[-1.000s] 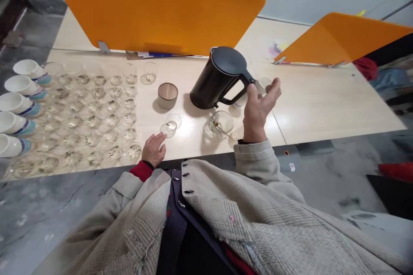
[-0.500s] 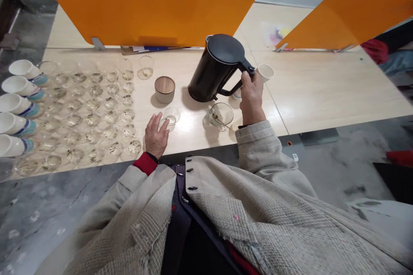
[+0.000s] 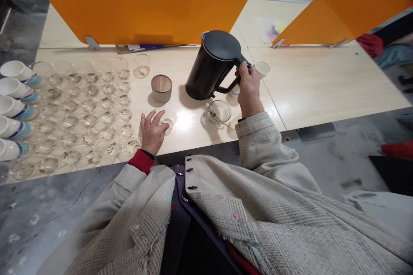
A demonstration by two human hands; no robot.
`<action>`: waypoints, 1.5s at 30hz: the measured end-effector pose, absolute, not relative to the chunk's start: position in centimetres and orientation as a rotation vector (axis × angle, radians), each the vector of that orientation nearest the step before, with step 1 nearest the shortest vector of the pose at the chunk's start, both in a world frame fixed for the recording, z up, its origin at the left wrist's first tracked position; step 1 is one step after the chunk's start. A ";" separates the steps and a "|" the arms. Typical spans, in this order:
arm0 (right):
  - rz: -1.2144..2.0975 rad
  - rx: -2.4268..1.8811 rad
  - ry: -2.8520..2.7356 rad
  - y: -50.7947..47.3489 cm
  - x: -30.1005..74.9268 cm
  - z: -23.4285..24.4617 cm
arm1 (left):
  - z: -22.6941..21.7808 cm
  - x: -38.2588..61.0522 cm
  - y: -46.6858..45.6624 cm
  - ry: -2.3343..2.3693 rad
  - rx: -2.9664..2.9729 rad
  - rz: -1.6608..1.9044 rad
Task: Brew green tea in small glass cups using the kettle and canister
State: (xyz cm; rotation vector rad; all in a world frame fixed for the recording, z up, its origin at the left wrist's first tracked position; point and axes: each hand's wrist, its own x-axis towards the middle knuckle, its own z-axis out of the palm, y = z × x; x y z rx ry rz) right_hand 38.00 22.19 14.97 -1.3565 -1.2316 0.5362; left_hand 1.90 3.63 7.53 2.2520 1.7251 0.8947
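Observation:
My right hand (image 3: 249, 90) is wrapped round the handle of a black electric kettle (image 3: 206, 66), which stands on the table with its lid closed. Fingers apart, my left hand (image 3: 152, 132) is beside a small clear cup (image 3: 169, 120); the thumb is at the cup's near left side, and whether it touches I cannot tell. Between the hands sits a ribbed glass cup (image 3: 223, 109) with a thin spoon leaning in it. A round jar with a wooden lid (image 3: 161, 88) stands behind the small clear cup.
Rows of clear cups with bits of dried leaf in them (image 3: 87, 116) cover the table's left side. Several paper cups (image 3: 13, 107) lie along the far left. A white paper cup (image 3: 263, 68) is behind my right hand. Orange dividers (image 3: 142, 4) stand at the back.
My left hand's fingers have shifted and the thumb sits lower at the small clear cup. The right hand stays on the kettle handle. The whole view has shifted slightly.

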 end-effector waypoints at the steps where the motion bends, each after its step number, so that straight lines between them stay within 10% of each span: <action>1: 0.569 -1.348 -1.183 22.4 37.7 15.2 | 7.5 1.9 3.4 1.727 2.263 0.895; 22: 0.866 -1.266 -1.238 18.0 32.9 16.4 | 10.7 5.4 0.0 1.420 2.378 0.921; 45: 0.909 -1.272 -1.225 15.3 32.4 17.3 | 2.4 18.1 5.9 0.859 1.583 0.696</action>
